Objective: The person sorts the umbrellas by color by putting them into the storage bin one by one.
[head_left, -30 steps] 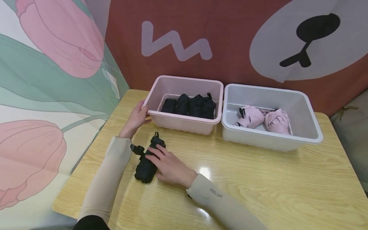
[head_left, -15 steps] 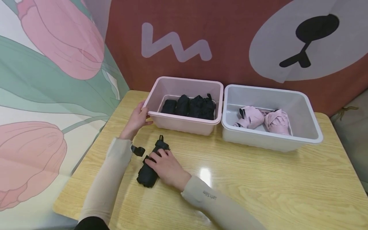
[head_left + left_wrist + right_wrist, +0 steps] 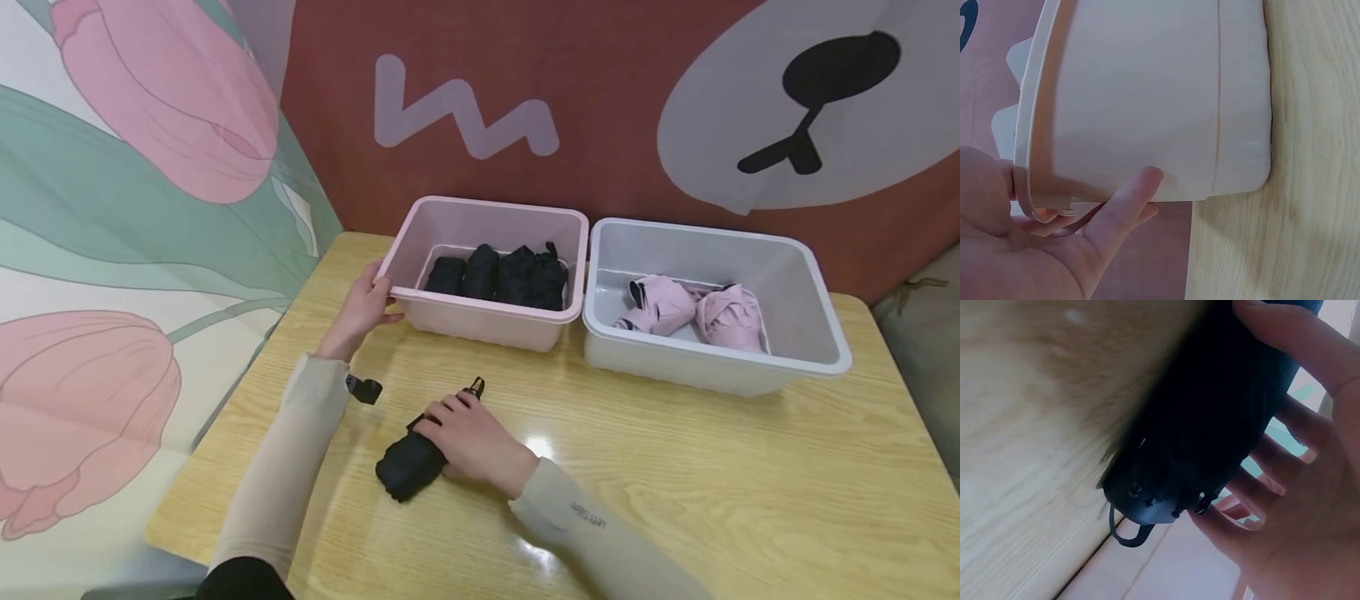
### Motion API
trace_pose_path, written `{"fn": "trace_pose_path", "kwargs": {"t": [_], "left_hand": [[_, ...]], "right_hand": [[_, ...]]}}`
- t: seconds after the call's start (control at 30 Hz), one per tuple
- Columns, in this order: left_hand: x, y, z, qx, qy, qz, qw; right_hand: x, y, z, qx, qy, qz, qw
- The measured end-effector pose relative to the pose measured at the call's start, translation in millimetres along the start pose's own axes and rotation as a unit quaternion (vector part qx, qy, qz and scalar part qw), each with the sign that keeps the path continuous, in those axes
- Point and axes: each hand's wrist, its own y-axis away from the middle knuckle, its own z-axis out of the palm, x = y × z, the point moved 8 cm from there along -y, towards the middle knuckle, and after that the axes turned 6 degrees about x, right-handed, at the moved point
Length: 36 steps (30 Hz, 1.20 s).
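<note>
A folded black umbrella with a wrist loop lies slanted on the table. My right hand grips it across its upper part, covering much of it from the head view. In the right wrist view, thumb and fingers reach around opposite sides of the umbrella, its looped end pointing down. My left hand holds the near left corner of the pink bin. Close up in the left wrist view, the thumb lies on the bin's outer wall, with the rim beside the palm. Several folded black umbrellas lie in a row inside the pink bin.
To the right of the pink bin stands a light grey bin holding pink folded umbrellas. Both bins sit at the back of the wooden table, close to a printed wall covering. A black wrist camera sits at the left cuff.
My right hand has moved right and slightly toward me with the black umbrella, which has turned clockwise, its looped end now farther right. The left hand stays at the pink bin.
</note>
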Motion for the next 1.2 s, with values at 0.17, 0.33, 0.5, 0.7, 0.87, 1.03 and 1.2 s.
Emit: {"fn": "trace_pose_path", "kwargs": {"t": [0.17,0.33,0.5,0.7,0.87,1.03,1.2], "left_hand": [[0.3,-0.7,1.5,-0.002,0.001,0.001,1.0],[1.6,-0.8,0.6,0.001,-0.002,0.003,1.0],[2.1,0.0,-0.3,0.004,-0.004,0.003,1.0],[0.0,-0.2,-0.5,0.004,-0.009,0.003,0.9999],[-0.6,-0.4,-0.9,0.005,-0.011,0.002,0.9999],[0.2,0.1,-0.9,0.004,-0.008,0.001,1.0],[0.3,0.8,-0.8,0.004,-0.008,0.001,1.0]], "right_hand": [[2,18,-2,0.014,0.011,-0.011,1.0],[5,31,-4,0.009,0.0,-0.011,1.0],[7,38,-3,0.001,-0.013,-0.001,1.0],[8,44,2,-0.009,-0.035,0.016,0.999],[7,47,3,0.009,-0.037,0.02,0.999],[10,51,1,0.026,-0.049,0.028,0.998],[15,55,-5,0.032,-0.07,0.045,0.996]]}}
